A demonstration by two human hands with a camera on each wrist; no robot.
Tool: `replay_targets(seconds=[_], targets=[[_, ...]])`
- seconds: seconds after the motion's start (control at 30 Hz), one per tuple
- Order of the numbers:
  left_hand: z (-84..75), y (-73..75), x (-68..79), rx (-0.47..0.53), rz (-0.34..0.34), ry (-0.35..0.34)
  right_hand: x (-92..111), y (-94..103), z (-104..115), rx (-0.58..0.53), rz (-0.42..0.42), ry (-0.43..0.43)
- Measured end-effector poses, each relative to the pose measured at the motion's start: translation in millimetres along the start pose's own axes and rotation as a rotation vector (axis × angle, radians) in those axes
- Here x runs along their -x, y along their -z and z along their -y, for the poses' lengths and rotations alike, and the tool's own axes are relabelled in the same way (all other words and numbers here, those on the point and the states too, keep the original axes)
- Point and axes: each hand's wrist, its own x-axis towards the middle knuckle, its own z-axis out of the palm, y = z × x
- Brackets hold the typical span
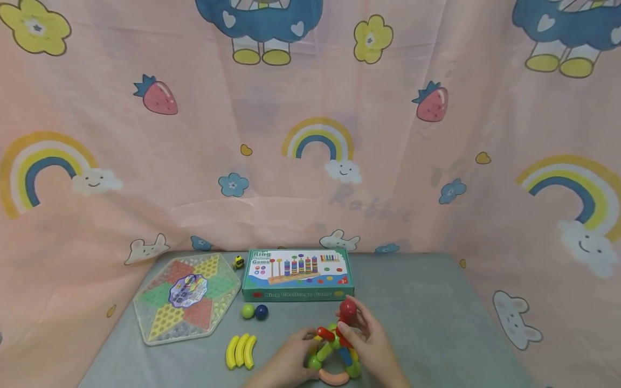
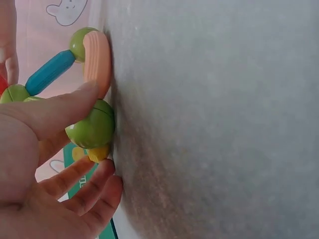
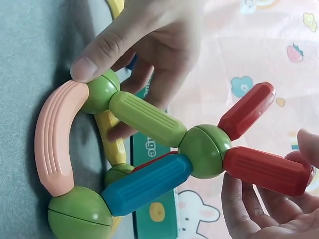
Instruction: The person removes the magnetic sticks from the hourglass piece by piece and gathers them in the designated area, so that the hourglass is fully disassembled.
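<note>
A stick-and-ball building toy (image 3: 149, 119) stands on the table, made of green balls joined by coloured sticks. A peach curved stick (image 3: 52, 137) forms its base edge, and a blue stick (image 3: 149, 184) rises to the top ball. My left hand (image 1: 293, 355) holds the structure by a lower green ball (image 2: 92, 127), thumb on its near side. My right hand (image 1: 366, 337) grips a red ball (image 1: 347, 309) at the end of a red stick (image 3: 269, 171), which meets the top green ball (image 3: 204, 151). Another red stick (image 3: 247, 110) sticks out beside it.
Several yellow curved sticks (image 1: 240, 352) lie left of my left hand. Behind them are a light green ball (image 1: 248, 311) and a dark blue ball (image 1: 261, 312). A ring game box (image 1: 298, 275), a hexagonal board (image 1: 157, 299) and a small bee figure (image 1: 238, 262) stand farther back.
</note>
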Motion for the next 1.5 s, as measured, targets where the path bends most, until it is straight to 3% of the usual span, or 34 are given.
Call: replay_targets(seconds=[0.23, 0.4, 0.6, 0.83, 0.93, 1.1, 1.23, 1.37, 1.5], targets=[[0.9, -6.4, -1.5, -0.031, 0.013, 0.014, 1, 0.1, -1, -0.001, -0.013, 0.002], [-3.4, -12.2, -1.7, -0.041, 0.027, 0.072, 2, 0.3, 0, 0.024, -0.002, 0.004], [-11.4, -16.8, -0.2, -0.064, -0.002, 0.121, 1, 0.5, -1, 0.05, -0.01, -0.014], [-22.1, -32.3, 3.0, -0.063, -0.085, 0.082, 2, 0.7, -9, 0.066, -0.011, -0.01], [-23.0, -32.8, 4.1, -0.002, -0.084, 0.063, 1, 0.4, -10, 0.078, 0.005, 0.007], [-21.0, -13.3, 5.3, 0.225, 0.002, 0.126, 1, 0.1, -10, 0.077, 0.024, 0.013], [-23.7, 14.1, 7.2, 0.209, 0.025, 0.157, 0, 0.6, -11, 0.078, 0.022, 0.005], [-30.7, 44.3, 5.6, 0.138, -0.079, 0.106, 0, 1.9, -12, 0.087, 0.033, -0.001], [-41.5, 67.1, -2.3, 0.13, -0.232, -0.009, -1, 2.5, -15, 0.098, 0.02, 0.003]])
